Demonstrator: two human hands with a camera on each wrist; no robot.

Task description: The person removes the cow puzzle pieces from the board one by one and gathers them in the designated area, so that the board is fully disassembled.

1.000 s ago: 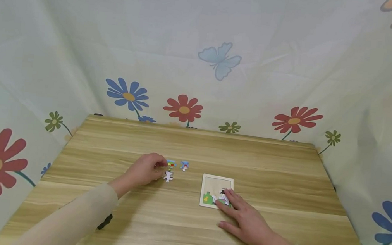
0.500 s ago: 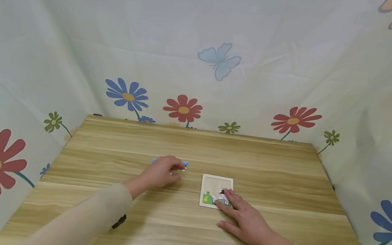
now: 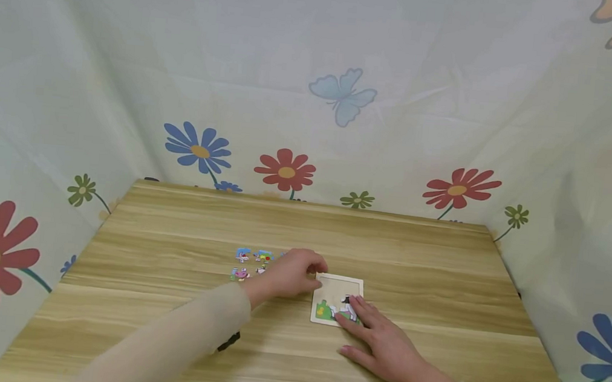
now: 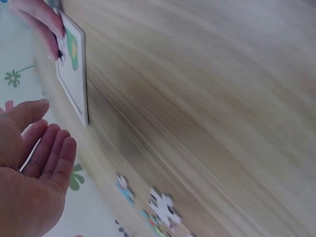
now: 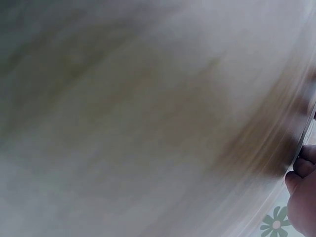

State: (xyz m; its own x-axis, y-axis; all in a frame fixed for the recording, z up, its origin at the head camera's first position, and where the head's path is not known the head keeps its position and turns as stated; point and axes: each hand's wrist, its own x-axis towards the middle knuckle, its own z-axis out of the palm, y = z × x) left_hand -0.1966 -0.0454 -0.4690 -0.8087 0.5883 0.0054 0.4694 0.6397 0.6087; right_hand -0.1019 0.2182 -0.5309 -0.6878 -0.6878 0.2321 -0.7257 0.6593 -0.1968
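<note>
In the head view, a shallow puzzle tray (image 3: 339, 277) lies right of centre on the wood-grained bench (image 3: 421, 249). Pieces are set along its lower part: a green piece (image 3: 323, 309) with a yellow figure at the lower left and white-and-black artwork at the lower right.

The right hand (image 3: 385, 349) rests over the tray's lower right corner, its grip loose, with fingers straight and spread and the thumb on the bench. The left hand (image 3: 294, 274) is beside the tray's upper left edge; its grip is relaxed, the fingers gently bent and the thumb apart from them.

Left of it, around the middle of the frame, lie loose puzzle pieces (image 3: 243, 254), partly hidden by the hand. A pale curtain (image 3: 229, 69) printed with flowers and a butterfly fills the upper frame.
</note>
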